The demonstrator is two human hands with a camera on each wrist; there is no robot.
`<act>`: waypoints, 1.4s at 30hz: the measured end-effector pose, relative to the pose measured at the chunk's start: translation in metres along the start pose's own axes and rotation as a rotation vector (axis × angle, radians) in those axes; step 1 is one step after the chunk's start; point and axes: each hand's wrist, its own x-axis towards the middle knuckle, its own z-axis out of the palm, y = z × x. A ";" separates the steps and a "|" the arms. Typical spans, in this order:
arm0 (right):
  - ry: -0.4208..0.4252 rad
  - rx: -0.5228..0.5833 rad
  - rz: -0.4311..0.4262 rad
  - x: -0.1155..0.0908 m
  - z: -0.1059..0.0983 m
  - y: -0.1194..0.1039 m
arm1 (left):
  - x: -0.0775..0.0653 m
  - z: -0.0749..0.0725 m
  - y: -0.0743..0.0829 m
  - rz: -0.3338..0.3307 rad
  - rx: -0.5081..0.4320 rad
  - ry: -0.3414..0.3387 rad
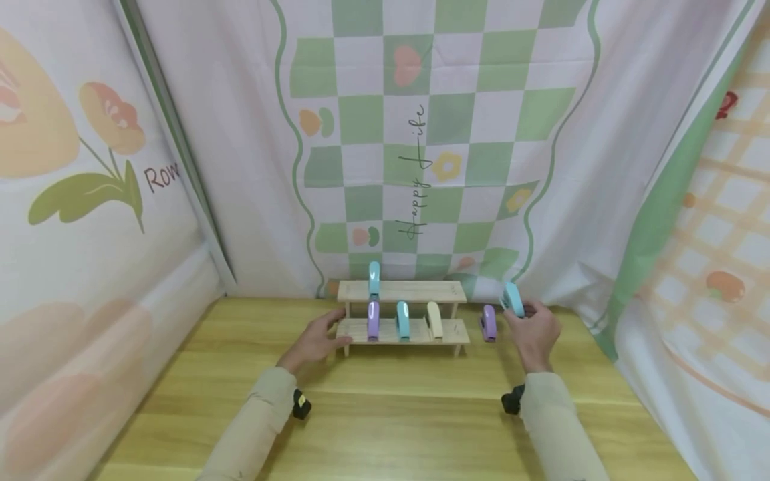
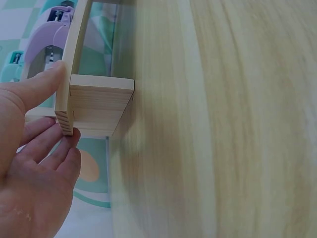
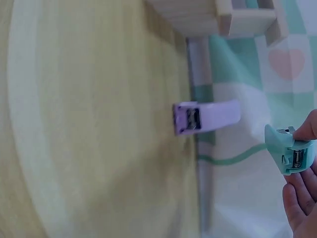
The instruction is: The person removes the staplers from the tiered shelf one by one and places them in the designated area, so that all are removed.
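Note:
My right hand (image 1: 534,332) pinches a light blue stapler (image 1: 513,298) above the table, right of a two-tier wooden rack (image 1: 418,291). In the right wrist view that blue stapler (image 3: 290,152) lies between thumb and fingers. A purple stapler (image 1: 488,323) stands on the table between the rack and this hand. At the rack's left end, my left hand (image 1: 314,341) grips the lower board, thumb on one face and fingertips at the other. On the lower tier stand a purple stapler (image 1: 373,321), a blue stapler (image 1: 403,321) and a cream stapler (image 1: 434,321). Another blue stapler (image 1: 374,279) stands on the upper tier.
The wood-grain table (image 1: 391,427) extends in front of the rack. Behind it hangs a green-checked cloth (image 1: 415,133). Patterned cloth also hangs at the left (image 1: 90,267) and right. Each wrist carries a small black device (image 1: 513,399).

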 end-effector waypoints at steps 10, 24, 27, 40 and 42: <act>0.000 -0.020 0.087 0.001 -0.005 0.029 | -0.001 0.004 0.001 -0.009 -0.005 0.012; -0.189 -0.099 0.258 -0.004 -0.009 0.051 | 0.000 0.005 -0.001 -0.029 -0.021 -0.007; -0.202 -0.110 0.272 -0.003 -0.008 0.054 | 0.000 0.005 -0.001 -0.027 -0.022 -0.007; -0.266 -0.131 0.291 0.003 -0.006 0.054 | -0.002 0.002 0.003 -0.017 -0.011 0.004; -0.261 -0.135 0.260 0.004 -0.007 0.050 | -0.002 0.001 0.003 -0.017 -0.011 0.007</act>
